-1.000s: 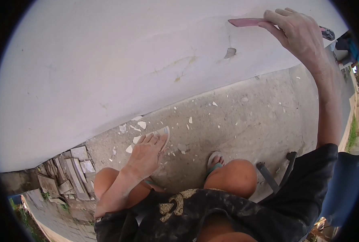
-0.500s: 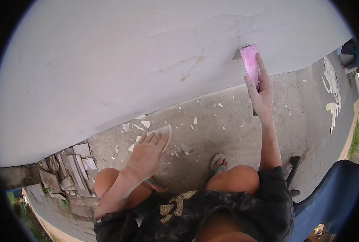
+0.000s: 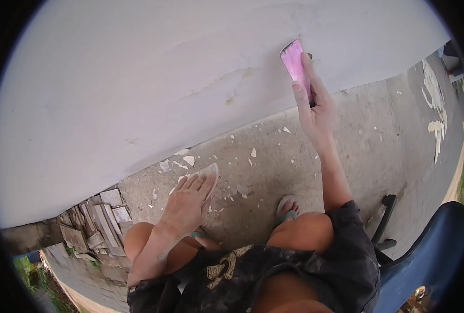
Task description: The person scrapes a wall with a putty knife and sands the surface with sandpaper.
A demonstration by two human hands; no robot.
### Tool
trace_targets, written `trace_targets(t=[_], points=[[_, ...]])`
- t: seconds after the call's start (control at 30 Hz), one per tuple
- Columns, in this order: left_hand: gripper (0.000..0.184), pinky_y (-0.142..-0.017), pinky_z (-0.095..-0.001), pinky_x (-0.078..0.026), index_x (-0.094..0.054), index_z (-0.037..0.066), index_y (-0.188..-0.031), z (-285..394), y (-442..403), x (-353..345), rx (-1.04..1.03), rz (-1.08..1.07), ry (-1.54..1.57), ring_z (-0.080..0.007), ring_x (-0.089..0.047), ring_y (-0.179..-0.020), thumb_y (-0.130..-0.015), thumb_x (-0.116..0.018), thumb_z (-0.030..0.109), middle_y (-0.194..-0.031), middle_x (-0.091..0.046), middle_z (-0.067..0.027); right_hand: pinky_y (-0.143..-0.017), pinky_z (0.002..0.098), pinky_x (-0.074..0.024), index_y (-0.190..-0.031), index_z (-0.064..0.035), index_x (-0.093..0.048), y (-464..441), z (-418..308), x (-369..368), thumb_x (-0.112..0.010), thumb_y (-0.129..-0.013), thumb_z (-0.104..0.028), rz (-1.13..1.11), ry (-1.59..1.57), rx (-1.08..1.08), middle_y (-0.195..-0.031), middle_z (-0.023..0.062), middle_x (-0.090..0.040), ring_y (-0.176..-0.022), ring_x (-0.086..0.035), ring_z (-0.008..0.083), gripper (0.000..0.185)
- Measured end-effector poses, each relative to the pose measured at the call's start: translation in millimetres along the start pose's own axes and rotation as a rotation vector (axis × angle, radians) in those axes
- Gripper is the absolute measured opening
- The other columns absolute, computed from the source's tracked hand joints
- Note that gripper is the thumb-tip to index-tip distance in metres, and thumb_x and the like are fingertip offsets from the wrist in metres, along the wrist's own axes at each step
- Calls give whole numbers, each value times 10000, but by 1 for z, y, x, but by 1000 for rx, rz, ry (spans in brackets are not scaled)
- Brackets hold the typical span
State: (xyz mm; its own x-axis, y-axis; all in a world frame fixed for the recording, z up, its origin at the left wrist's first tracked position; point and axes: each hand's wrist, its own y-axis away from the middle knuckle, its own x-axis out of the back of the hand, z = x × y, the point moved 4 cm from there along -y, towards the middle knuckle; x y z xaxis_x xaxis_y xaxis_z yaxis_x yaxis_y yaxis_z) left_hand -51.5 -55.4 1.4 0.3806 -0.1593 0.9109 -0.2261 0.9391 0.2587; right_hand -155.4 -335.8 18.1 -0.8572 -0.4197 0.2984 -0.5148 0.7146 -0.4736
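My right hand [image 3: 318,107] is closed around a putty knife with a pink blade [image 3: 296,62]. The blade lies at the pale wall [image 3: 153,78], over or close to a small dark patch [image 3: 309,56] partly hidden by blade and fingers. Lower left, my left hand [image 3: 184,206] grips a pale, flat piece with a curved edge [image 3: 212,171], fingers over its top and the thumb mostly hidden. Faint yellowish marks [image 3: 230,99] show on the wall left of the blade.
White flakes [image 3: 189,160] lie scattered on the concrete floor [image 3: 357,135] along the wall. Broken boards or tiles [image 3: 105,221] are piled at left. A blue chair [image 3: 425,261] stands at right, near dark metal legs [image 3: 384,221]. My sandalled feet [image 3: 287,207] are below.
From the upper right, my right hand has come down and left with the putty knife, turning its pink blade face into view, then moved slightly up-left. My left hand has barely moved.
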Motion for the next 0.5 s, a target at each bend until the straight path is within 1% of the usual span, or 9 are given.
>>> trace_targets(t=[0.17, 0.27, 0.33, 0.4, 0.43, 0.5], points=[[454, -1053, -443, -352, -439, 60, -1357, 4, -1, -2, -15, -12, 13, -358, -492, -1194, -929, -516, 190, -1251, -546, -201, -765, 257, -467, -1362, -68, -479, -7, 1, -2, -599, -916, -185, 19, 20, 87, -1253, 125, -606, -829, -587, 109, 476], [473, -1045, -447, -363, -424, 66, -1371, 3, -3, -2, -17, -16, 21, -360, -490, -1194, -919, -525, 162, -1253, -544, -199, -779, 233, -459, -1368, -57, -466, -8, 4, -2, -599, -917, -193, 13, 54, 69, -1286, 132, -584, -848, -577, 91, 489], [489, -1037, -451, -372, -412, 67, -1381, 2, -4, -1, -22, -16, 26, -360, -487, -1198, -912, -529, 138, -1259, -539, -196, -732, 219, -453, -1371, -65, -464, -10, 10, 1, -601, -915, -193, 136, -7, 176, -1239, 134, -611, -797, -558, 76, 492], [496, -1044, -459, -367, -404, 53, -1385, 5, -9, 11, -58, 83, 80, -363, -478, -1214, -907, -520, 112, -1292, -516, -198, -689, 214, -450, -1371, -74, -468, -8, 18, 3, -604, -912, -191, 213, -103, 180, -1188, 137, -635, -746, -544, 68, 492], [500, -1048, -463, -365, -400, 46, -1387, 6, -13, 19, -74, 128, 104, -365, -474, -1223, -904, -515, 98, -1308, -505, -199, -670, 215, -450, -1369, -78, -472, -3, 24, 7, -606, -909, -189, 228, -166, 123, -1160, 138, -647, -721, -540, 68, 491], [503, -1065, -484, -340, -404, 31, -1385, 14, -19, 46, -151, 251, 39, -362, -446, -1261, -895, -506, 73, -1348, -478, -193, -639, 222, -453, -1366, -96, -480, 14, 35, 10, -613, -901, -191, 175, -161, -3, -1120, 145, -660, -671, -537, 82, 494]])
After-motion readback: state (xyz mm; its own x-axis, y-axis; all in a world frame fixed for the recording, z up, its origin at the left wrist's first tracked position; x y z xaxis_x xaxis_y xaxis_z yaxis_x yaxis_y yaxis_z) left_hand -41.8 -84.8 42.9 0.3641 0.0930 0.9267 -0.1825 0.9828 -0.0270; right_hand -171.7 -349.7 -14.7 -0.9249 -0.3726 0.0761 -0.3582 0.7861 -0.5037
